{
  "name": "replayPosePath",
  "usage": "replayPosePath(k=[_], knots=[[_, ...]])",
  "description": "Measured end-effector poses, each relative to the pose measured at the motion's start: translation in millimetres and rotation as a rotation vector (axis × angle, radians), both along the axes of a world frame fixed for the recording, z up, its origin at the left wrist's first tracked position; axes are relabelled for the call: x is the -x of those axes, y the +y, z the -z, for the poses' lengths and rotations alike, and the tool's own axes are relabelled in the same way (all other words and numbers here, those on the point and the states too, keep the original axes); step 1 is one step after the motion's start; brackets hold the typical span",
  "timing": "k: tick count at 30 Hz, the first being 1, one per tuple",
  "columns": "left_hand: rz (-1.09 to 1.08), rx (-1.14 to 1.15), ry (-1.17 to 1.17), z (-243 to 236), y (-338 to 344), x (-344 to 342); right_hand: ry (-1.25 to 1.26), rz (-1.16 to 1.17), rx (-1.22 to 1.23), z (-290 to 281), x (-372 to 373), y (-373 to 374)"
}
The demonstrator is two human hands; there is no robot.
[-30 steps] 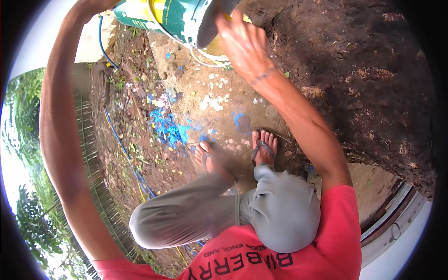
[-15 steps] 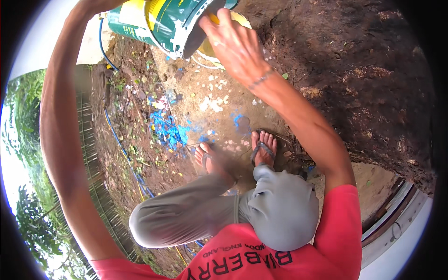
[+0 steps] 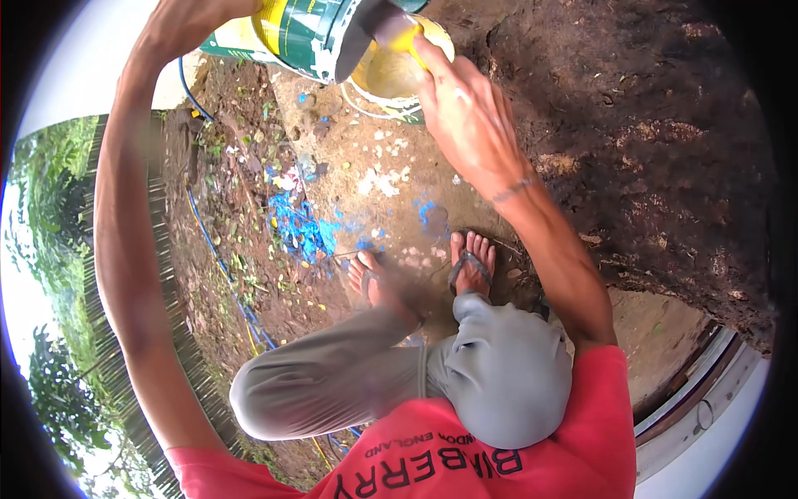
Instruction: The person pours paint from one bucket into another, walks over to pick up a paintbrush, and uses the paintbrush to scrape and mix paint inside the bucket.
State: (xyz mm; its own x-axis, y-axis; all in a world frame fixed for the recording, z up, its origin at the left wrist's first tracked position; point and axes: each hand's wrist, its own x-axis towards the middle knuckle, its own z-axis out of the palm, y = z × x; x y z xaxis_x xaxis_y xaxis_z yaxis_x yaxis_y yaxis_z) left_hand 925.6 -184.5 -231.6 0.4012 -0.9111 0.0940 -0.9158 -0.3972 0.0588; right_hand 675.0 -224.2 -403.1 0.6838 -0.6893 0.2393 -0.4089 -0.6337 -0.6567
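A green and yellow paint bucket (image 3: 312, 37) is tipped on its side at the top, its mouth facing right. My left hand (image 3: 204, 12) holds it at the left end, with the fingers partly cut off by the frame's upper edge. In my right hand (image 3: 470, 112) is a scraper (image 3: 405, 38) with a yellow handle, closed between the fingers. Its wide blade is at the mouth of the tipped bucket. Below that mouth stands a second bucket (image 3: 428, 98), upright, with a pale yellowish inside and a wire handle hanging at its side.
Blue paint splashes (image 3: 299, 229) and white flakes mark the ground before my sandalled feet (image 3: 472, 259). A blue hose (image 3: 220, 262) runs along the left, near a stick fence (image 3: 133, 333). To the right rises a dark earthen bank (image 3: 632, 166).
My right hand has drawn down and right with the scraper, which now shows outside the tipped bucket's mouth. The tipped bucket has shifted slightly up and right, showing more of the lower bucket.
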Motion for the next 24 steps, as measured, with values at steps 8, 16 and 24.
replayPosePath(k=[8,16,24], knots=[[0.097,0.208,0.009,20.1,11.8,-13.3,0.180,-0.015,0.056,10.5,-21.4,-14.2],[0.141,0.340,0.142,30.7,19.2,-20.3,0.124,-0.103,0.036,-1.1,7.7,-17.4],[0.233,0.310,-0.114,28.6,22.5,-11.7,0.244,-0.105,-0.055,-37.7,11.5,-24.0]])
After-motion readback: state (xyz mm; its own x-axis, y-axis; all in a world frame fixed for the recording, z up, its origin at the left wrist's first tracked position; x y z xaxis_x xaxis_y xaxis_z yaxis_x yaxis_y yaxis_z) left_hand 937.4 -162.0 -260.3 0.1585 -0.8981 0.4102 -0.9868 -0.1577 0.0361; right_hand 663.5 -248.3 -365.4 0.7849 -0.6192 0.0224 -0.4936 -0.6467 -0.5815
